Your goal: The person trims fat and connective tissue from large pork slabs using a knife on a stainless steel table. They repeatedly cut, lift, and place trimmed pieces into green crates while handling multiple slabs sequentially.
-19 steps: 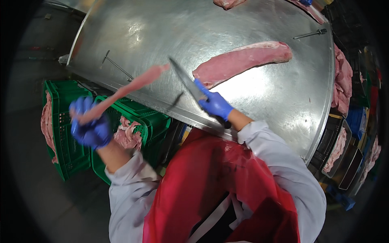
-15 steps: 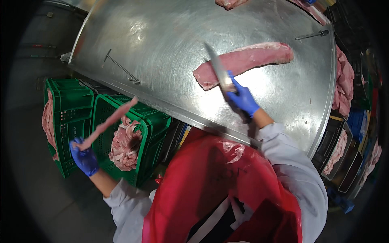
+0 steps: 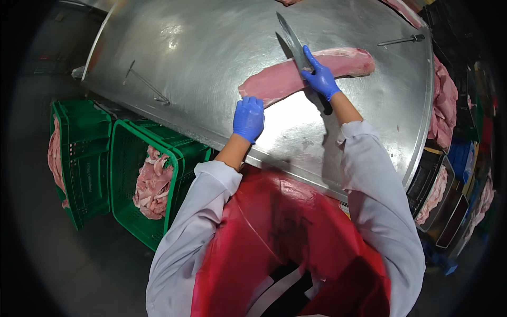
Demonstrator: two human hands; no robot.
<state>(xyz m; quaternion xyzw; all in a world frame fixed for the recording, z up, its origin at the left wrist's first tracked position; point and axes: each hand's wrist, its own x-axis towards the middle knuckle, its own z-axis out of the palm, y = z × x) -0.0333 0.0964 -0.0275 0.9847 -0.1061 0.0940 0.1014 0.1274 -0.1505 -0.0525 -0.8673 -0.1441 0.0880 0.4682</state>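
Observation:
A long, pale pink pork loin lies slantwise on the steel table. At its near left end, my left hand, gloved in blue, has its fingers curled onto the meat's edge; the fingertips are hidden. My right hand, also blue-gloved, is closed around the handle of a long knife. The blade points away from me and slightly left, over the loin's far edge, its shadow falling on the steel beside it.
Left of the table stand a green crate holding meat trimmings and another green crate. A thin metal rod lies on the left, a metal tool on the right. More meat is piled beyond the right edge.
My left hand has come from above the green crate to the loin's left end, and the meat strip it held is gone from it. The knife has shifted slightly away from me.

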